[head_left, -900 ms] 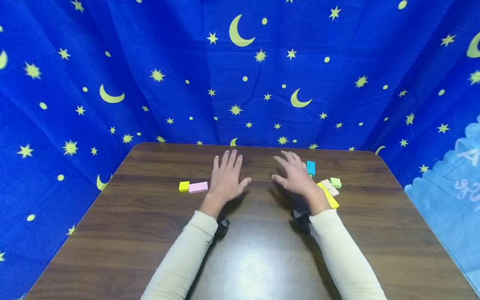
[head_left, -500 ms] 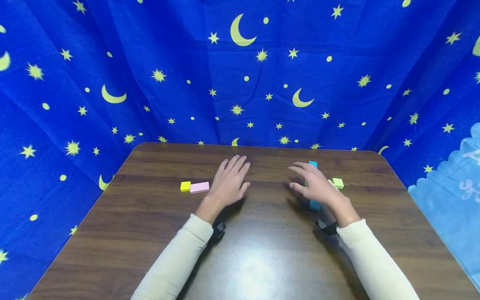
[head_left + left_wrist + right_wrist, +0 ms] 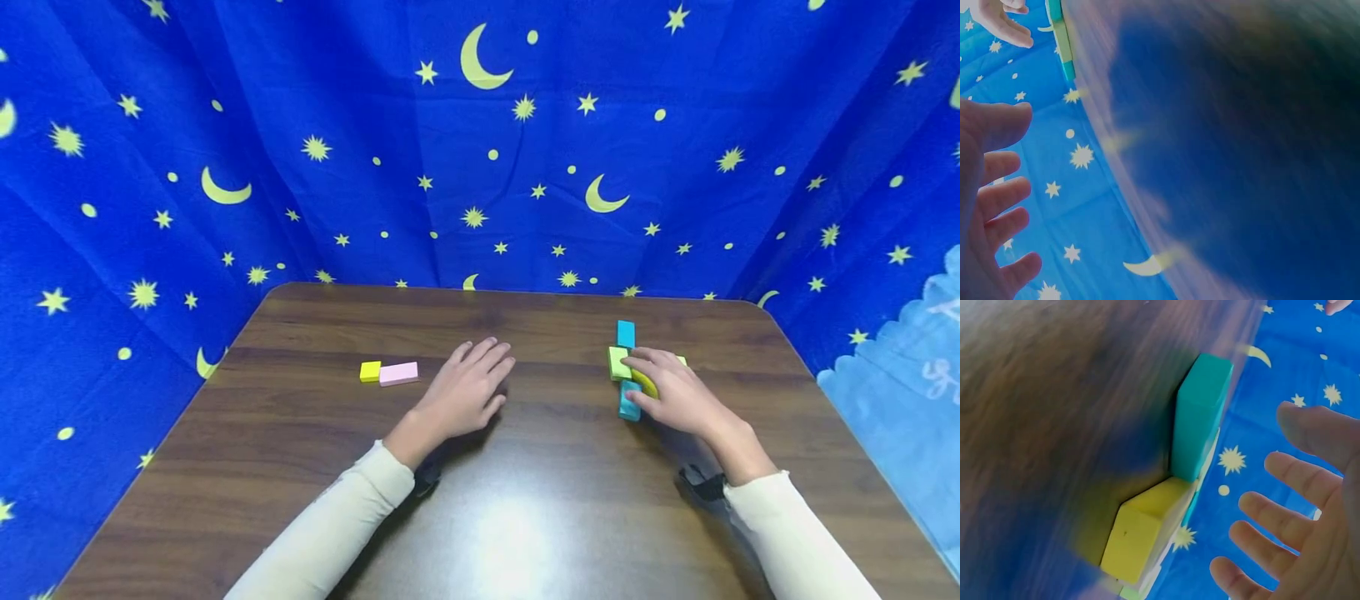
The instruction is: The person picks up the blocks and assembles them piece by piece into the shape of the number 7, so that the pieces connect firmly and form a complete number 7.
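Observation:
My left hand (image 3: 463,392) hovers above the table with relaxed, spread fingers and holds nothing. Nearest to it lie a pink block (image 3: 399,374) and a yellow cube (image 3: 370,372), end to end. My right hand (image 3: 678,396) is over a cluster of blocks at the right, partly covering a long yellow block (image 3: 1138,534). Beside its fingertips are a light green block (image 3: 618,363) and a near blue block (image 3: 629,402); a far blue block (image 3: 626,333) lies behind. In the right wrist view its fingers look loosely bent and apart from the blocks.
The brown wooden table (image 3: 510,467) reaches back to a blue curtain (image 3: 487,192) with moons and stars. Past the right hand a small green block (image 3: 682,361) barely shows. Light blue fabric (image 3: 900,400) hangs at the right.
My right hand has moved right and toward me, uncovering the light green and near blue blocks. My left hand has shifted slightly toward me. The blocks stay put.

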